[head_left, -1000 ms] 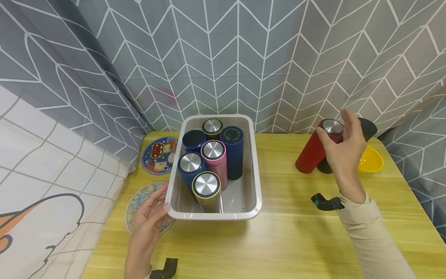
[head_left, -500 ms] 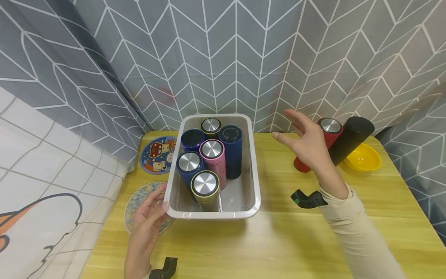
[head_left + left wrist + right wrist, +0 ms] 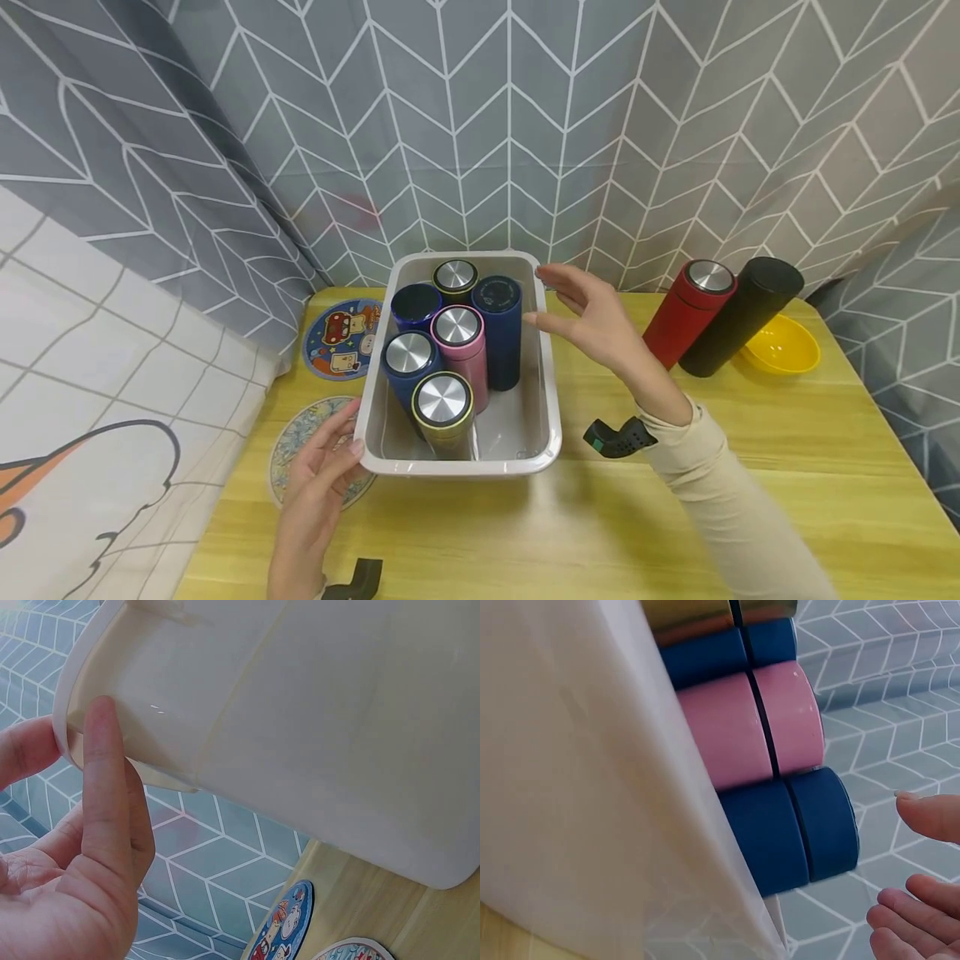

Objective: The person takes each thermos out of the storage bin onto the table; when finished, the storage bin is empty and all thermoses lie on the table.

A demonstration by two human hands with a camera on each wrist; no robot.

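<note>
Your left hand point(image 3: 321, 467) pinches the white bin point(image 3: 461, 467) ahead at 12 o'clock – long axis 12-to-6, bottles point(image 3: 469, 367) upright inside – while your right hand point(image 3: 596, 321), fingers wide, hovers near its 2 o'clock side.

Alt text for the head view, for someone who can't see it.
The left hand grips a pale tub of six bottles; the open right hand is near its other side. Farther right on the table: red bottle, black bottle, yellow bowl.

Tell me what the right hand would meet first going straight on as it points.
Probably the blue bottle nearest the right hand in the tub; depth is unclear, so it might brush the right rim first.
</note>
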